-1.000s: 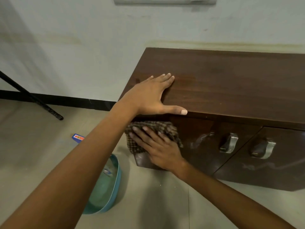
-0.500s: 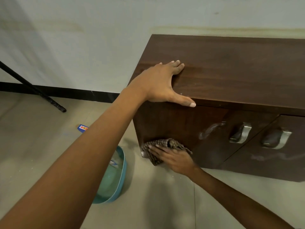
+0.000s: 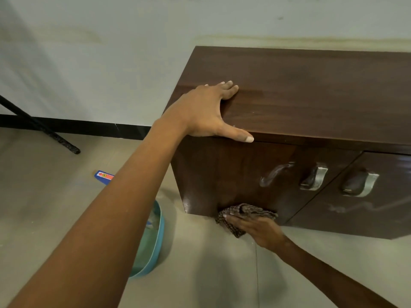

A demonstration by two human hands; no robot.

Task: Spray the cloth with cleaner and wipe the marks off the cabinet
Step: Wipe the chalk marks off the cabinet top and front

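Note:
A dark brown wooden cabinet point(image 3: 311, 96) stands against the wall at the right. My left hand point(image 3: 206, 112) rests flat on its top near the left front corner, fingers straight and thumb along the front edge. My right hand point(image 3: 255, 230) presses a brown checked cloth point(image 3: 246, 211) with straight fingers against the bottom edge of the left door, just above the floor. Pale smears show on the right door point(image 3: 347, 207). No spray bottle is in view.
Two metal handles point(image 3: 314, 177) point(image 3: 360, 184) stick out from the doors. A teal basin point(image 3: 153, 238) sits on the floor left of the cabinet, partly behind my left arm. A small blue and red packet point(image 3: 103, 175) and a black pole point(image 3: 44, 130) lie further left.
My right hand has slid the cloth down the left door from just under the top edge to the bottom edge. The left hand has stayed on the cabinet top.

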